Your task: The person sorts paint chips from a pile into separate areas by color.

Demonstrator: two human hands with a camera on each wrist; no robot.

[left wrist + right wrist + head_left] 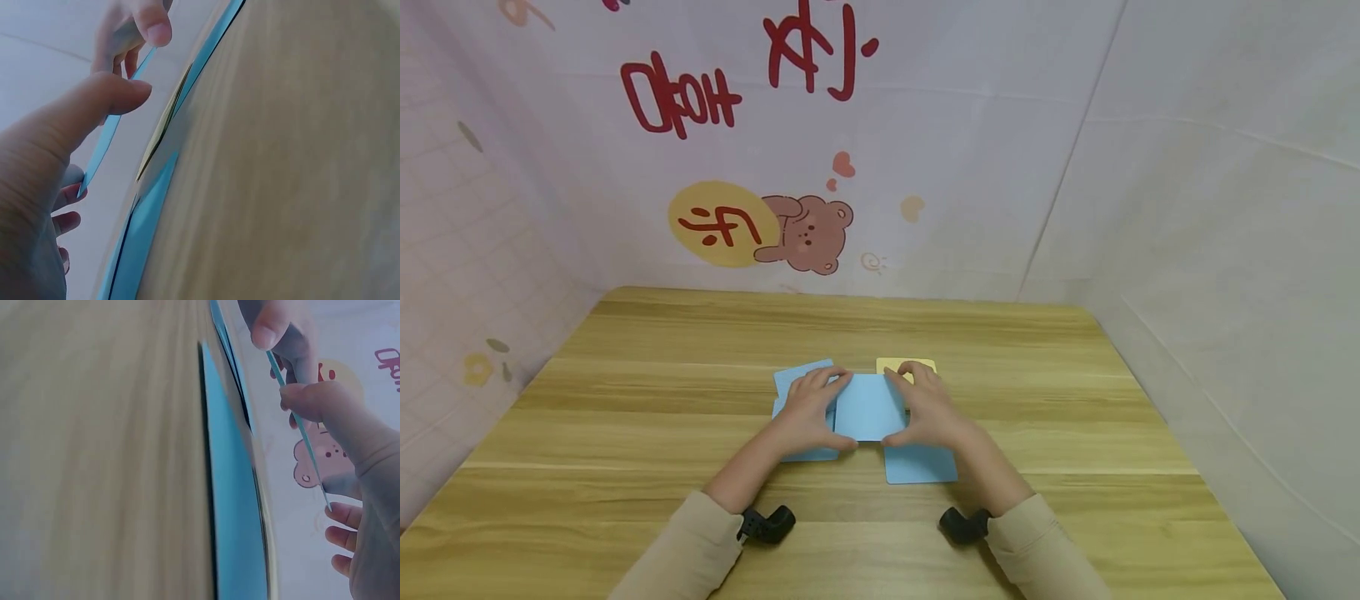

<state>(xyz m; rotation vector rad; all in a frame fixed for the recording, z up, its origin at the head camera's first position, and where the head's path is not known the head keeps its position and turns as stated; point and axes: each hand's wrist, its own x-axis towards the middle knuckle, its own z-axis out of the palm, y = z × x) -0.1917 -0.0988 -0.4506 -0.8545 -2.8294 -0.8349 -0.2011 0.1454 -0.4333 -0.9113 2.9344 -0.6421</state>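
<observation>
A light blue square card (870, 406) is held between both hands just above the wooden table (625, 400). My left hand (811, 406) pinches its left edge, thumb at the near corner and fingers at the far edge. My right hand (927, 406) pinches its right edge the same way. In the left wrist view the card (106, 134) shows edge-on between thumb and fingers; the right wrist view shows the card (300, 428) edge-on too. More blue cards (801, 377) lie under the left hand, another blue card (921, 464) lies near the right wrist, and a yellow card (891, 365) peeks out beyond the right fingers.
The table runs to printed cloth walls at the back, left and right. A cartoon bear (808, 233) and red lettering mark the back wall. Black wrist camera mounts (767, 525) sit at both beige sleeves. Bare wood surrounds the cards on all sides.
</observation>
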